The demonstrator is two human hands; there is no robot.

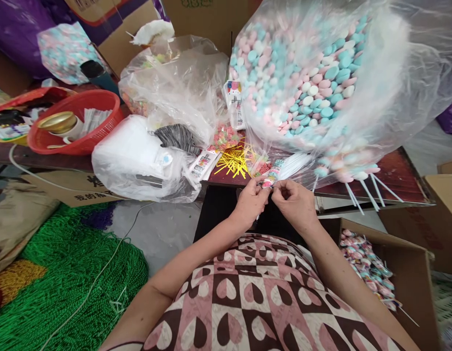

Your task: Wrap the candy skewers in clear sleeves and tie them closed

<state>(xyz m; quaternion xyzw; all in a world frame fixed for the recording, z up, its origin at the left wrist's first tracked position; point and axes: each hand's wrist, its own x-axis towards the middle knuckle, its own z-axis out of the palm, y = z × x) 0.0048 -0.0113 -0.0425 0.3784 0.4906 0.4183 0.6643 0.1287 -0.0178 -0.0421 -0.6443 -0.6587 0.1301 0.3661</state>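
My left hand is closed around a small wrapped marshmallow lollipop at the table's front edge, and a bit of white stick shows below the fingers. From the right, my right hand pinches at the side of the same lollipop; its fingertips hide exactly what they grip there. Just behind the hands lie a fan of clear wrappers or bags and a stack of printed pieces. Gold twist ties are spread to the left of them. Stacked marshmallows on white sticks lie to the right, sticks over the edge.
A big clear bag of pastel marshmallows fills the table's back right. Bagged gummy candies, printed cards and a red basket stand left. A carton of wrapped lollipops is at my right; green cords cover the floor left.
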